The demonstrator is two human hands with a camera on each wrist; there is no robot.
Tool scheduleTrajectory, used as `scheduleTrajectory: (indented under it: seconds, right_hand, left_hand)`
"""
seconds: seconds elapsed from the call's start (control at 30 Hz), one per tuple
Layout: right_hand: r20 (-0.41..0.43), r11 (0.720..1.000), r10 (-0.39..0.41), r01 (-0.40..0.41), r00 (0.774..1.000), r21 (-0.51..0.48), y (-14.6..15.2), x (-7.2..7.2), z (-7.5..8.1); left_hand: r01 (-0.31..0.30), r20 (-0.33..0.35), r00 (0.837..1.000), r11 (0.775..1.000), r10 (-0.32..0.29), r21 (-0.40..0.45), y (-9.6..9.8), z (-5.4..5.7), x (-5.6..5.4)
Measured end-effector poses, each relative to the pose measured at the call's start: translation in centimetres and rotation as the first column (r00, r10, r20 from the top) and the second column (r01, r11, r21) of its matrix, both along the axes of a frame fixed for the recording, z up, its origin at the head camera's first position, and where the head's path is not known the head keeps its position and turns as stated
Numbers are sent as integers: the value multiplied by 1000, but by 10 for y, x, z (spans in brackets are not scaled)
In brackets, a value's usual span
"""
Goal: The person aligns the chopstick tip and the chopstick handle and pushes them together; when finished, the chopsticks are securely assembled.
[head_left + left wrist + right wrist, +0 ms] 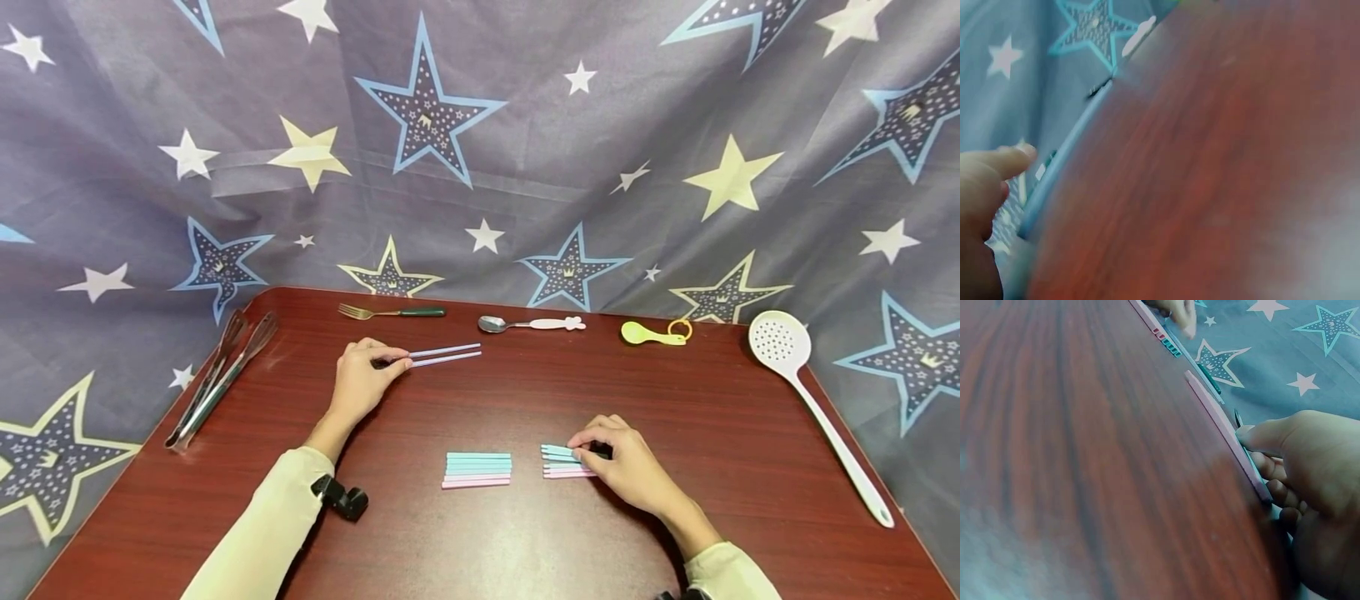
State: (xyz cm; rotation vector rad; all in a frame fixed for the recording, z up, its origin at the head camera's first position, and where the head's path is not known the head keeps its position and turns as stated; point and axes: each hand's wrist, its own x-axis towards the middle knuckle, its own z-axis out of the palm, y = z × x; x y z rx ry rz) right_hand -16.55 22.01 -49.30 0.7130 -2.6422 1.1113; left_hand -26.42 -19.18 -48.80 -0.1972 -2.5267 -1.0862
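Observation:
In the head view my left hand (362, 379) hovers at the near ends of two lavender-blue chopsticks (448, 354). The blurred left wrist view shows its thumb (1016, 161) straight, a little above a blue chopstick (1063, 162). Thumb and index finger of my right hand (630, 462) pinch a light-blue chopstick (557, 450) in the right-hand row, partly hidden by the fingers. Below it lie pink chopsticks (562, 475), whose right ends the hand covers. To their left, several blue and pink short chopsticks (477, 468) lie side by side.
Along the back edge lie a fork (386, 312), a spoon (525, 324) and a yellow measuring spoon (652, 334). Metal tongs (221, 379) rest at the left edge, a white skimmer (813, 392) at the right. A star-patterned curtain (525, 167) borders the table (390, 542).

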Motion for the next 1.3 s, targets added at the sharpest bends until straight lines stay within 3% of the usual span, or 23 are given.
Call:
scheduleTrajectory:
  seconds: [0.1,0.2,0.37,0.5,0.6,0.8,0.97,1.3]
  right_hand:
    - [9,1000,3,-3,1000,-1,-2,0,0]
    - [8,1000,-3,3,1000,-3,-2,1,1]
    - [6,1000,-12,12,1000,-1,0,2,1]
    - [-3,1000,-13,12,1000,-7,2,2,1]
    - [-12,1000,-18,18,1000,-12,2,2,1]
    - [23,1000,1,0,1000,-23,1,2,1]
    - [17,1000,9,-9,1000,-28,-2,3,2]
    - [14,1000,-7,7,1000,1,0,2,2]
  left_hand:
    - [27,4,1000,994,-28,110,8,10,17]
    - [109,29,993,979,-115,171,22,16,37]
    - [273,66,954,940,-292,202,46,12,64]
    - [353,92,924,920,-371,168,60,6,77]
    - [385,108,913,919,-393,81,67,3,83]
    - [409,113,910,908,-398,-92,69,-1,93]
    - [410,99,911,906,-401,-106,68,-1,96]
    - [407,154,907,911,-393,-68,72,3,95]
